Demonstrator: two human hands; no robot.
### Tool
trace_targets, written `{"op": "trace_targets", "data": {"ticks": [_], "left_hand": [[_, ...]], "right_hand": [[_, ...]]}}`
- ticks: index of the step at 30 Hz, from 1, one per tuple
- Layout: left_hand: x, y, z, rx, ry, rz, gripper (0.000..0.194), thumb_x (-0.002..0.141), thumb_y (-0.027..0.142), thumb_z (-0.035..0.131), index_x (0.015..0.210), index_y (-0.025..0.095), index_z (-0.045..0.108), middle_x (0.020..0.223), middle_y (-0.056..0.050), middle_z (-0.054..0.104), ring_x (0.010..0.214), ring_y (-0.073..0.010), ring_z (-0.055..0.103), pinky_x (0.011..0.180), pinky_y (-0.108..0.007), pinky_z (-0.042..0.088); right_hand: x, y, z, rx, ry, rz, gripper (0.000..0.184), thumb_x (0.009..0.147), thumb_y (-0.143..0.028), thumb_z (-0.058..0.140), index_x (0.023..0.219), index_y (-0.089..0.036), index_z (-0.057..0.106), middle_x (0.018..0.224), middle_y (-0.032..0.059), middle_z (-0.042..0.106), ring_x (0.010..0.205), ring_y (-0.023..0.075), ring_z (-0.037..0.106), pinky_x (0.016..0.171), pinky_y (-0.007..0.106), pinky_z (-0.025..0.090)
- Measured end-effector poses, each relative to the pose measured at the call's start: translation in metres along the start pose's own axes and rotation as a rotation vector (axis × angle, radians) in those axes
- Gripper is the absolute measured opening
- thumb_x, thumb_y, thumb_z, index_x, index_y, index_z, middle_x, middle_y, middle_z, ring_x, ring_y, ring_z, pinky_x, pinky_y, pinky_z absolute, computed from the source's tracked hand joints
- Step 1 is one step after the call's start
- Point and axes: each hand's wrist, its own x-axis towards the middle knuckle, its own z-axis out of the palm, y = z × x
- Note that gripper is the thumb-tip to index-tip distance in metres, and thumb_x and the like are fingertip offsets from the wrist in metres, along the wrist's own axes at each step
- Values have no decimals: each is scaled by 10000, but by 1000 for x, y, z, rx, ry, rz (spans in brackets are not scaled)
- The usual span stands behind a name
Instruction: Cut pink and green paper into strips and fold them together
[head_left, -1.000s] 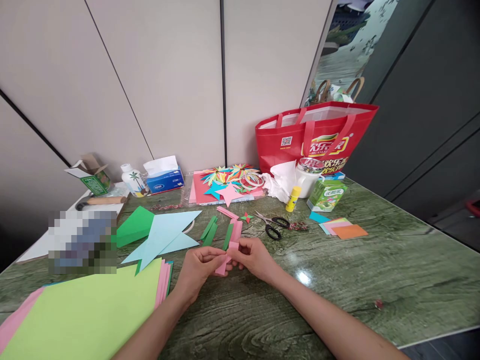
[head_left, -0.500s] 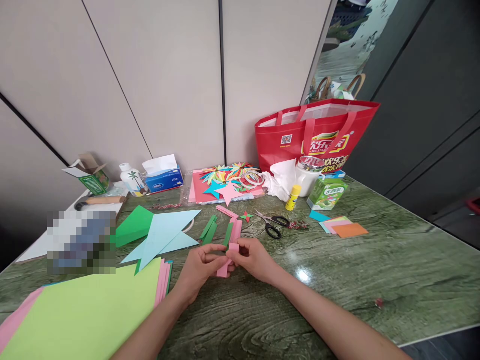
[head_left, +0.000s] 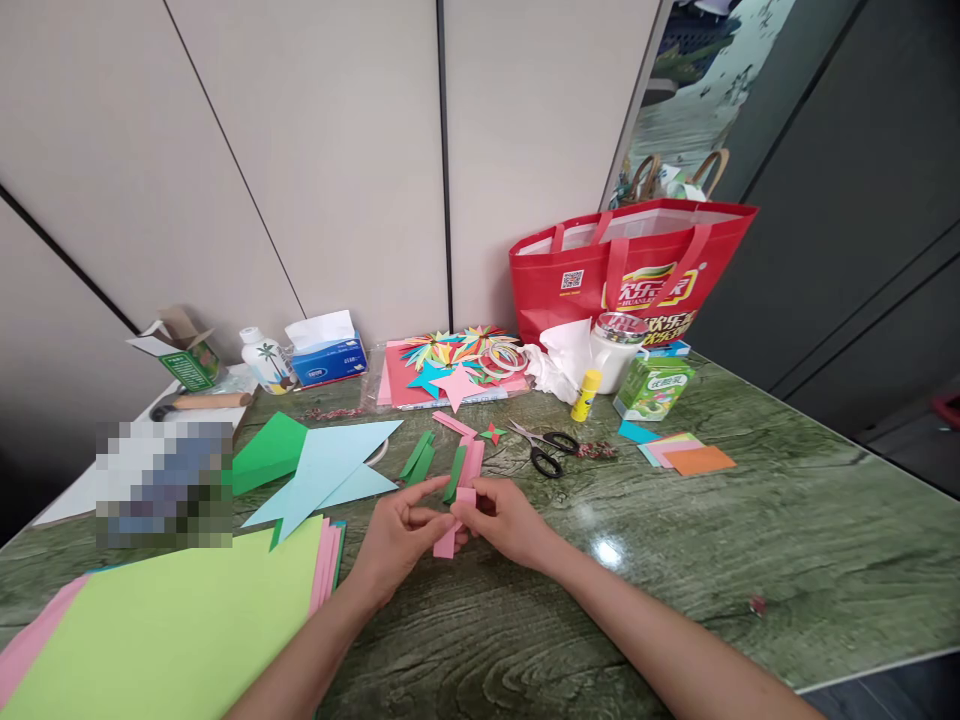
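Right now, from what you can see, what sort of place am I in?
It looks like a tabletop paper-craft spot indoors, perhaps at home: the green table holds black-handled scissors, what looks like a yellow glue stick and stacked colored paper.

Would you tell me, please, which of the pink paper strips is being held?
The pink paper strip held between the left hand and right hand; the other pink paper strips lie on the green wood-grain table beyond.
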Motion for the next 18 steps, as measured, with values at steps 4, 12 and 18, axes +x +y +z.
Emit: {"op": "trace_targets", "data": {"ticks": [4, 12, 18], "left_hand": [[-1, 2, 1, -21, -9, -4, 485, 627, 299, 691, 1048, 98, 560, 675, -67, 715, 612, -193, 648, 622, -278, 471], [2, -5, 2, -48, -105, -11, 335, 626, 256, 692, 898, 102, 572, 648, -71, 713, 596, -184, 647, 628, -291, 490], [1, -2, 0, -15, -72, 5, 447, 635, 219, 679, 1025, 81, 511, 647, -66, 716, 587, -183, 651, 620, -288, 498]], "right_hand": [[1, -1, -1, -11, -16, 1, 206, 731, -271, 530, 555, -172, 486, 474, -46, 427, 457, 93, 411, 428, 188, 287], [-1, -5, -3, -154, -17, -45, 214, 701, -205, 541, 524, -163, 428, 498, -62, 348, 474, 74, 309, 437, 189, 223], [-1, -3, 0, -113, -18, -43, 140, 719, -222, 527, 598, -153, 509, 512, -54, 405, 485, 80, 349, 450, 187, 259]]}}
